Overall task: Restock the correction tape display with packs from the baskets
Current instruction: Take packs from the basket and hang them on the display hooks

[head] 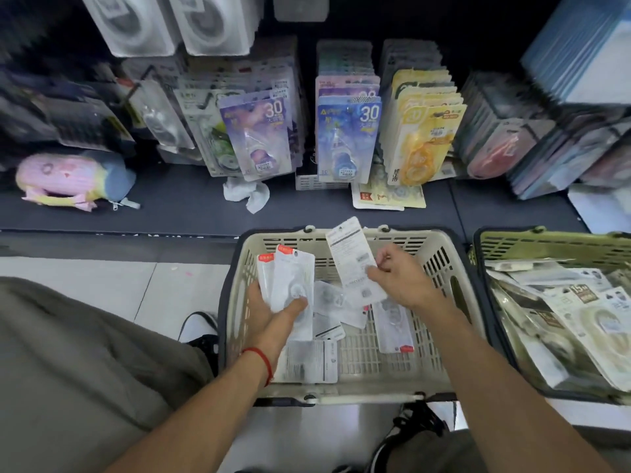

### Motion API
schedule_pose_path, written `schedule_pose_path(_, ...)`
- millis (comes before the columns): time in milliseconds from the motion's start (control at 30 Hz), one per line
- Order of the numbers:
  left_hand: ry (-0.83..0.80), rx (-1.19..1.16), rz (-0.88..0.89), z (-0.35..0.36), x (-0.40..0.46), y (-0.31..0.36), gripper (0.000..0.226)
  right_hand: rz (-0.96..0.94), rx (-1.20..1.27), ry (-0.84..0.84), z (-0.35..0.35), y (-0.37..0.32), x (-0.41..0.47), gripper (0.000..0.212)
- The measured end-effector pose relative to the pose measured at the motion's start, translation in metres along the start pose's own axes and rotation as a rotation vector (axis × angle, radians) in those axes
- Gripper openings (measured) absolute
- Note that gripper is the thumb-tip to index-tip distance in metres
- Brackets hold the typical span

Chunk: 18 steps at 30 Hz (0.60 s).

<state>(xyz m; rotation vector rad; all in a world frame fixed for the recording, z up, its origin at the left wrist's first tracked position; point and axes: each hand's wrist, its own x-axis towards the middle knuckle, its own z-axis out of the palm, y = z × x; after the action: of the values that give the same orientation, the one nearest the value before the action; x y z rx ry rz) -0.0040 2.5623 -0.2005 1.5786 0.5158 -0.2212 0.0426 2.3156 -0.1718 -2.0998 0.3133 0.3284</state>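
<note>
Both hands are over the beige slatted plastic basket (440, 268) on the floor. Left hand (273, 310) has its grip curled round a small stack of white correction tape packs with red tabs (288, 278), thumb pressed on the front. Right hand (397, 276) pinches one white pack turned back-side up (351, 261) above the basket. More loose packs (392, 322) lie inside. An olive green basket (546, 244) sits just beside it, and the hanging display of colourful packs (345, 138) is on the dark shelf behind.

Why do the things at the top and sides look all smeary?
Head view: the wide lens bends and blurs the edges, so the hanging packs up top smear; the beige basket and both hands, left and right, stay fairly sharp.
</note>
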Motion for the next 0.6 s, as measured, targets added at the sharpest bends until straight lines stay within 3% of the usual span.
schedule_pose_path(67, 0.017, 0.000, 0.091, 0.008, -0.005, 0.009, 0.075, -0.093, -0.008, 0.075, 0.013, -0.029, -0.013, 0.022)
schedule_pose_path(200, 0.011, -0.140, 0.171, 0.015, -0.012, 0.030, 0.075, -0.296, -0.148, 0.155, 0.042, -0.071, -0.039, 0.041)
schedule_pose_path(300, 0.016, -0.279, 0.194, 0.011, -0.015, 0.049, 0.070, -0.434, -0.044, 0.145, 0.050, -0.091, -0.048, 0.031)
schedule_pose_path(500, -0.106, -0.413, 0.245, -0.008, -0.018, 0.102, 0.081, -0.510, 0.142, 0.139, 0.024, -0.128, -0.028, 0.020)
schedule_pose_path(600, -0.180, -0.370, 0.363, -0.018, -0.012, 0.143, 0.084, -0.412, 0.263, 0.048, 0.002, -0.162, -0.018, 0.051)
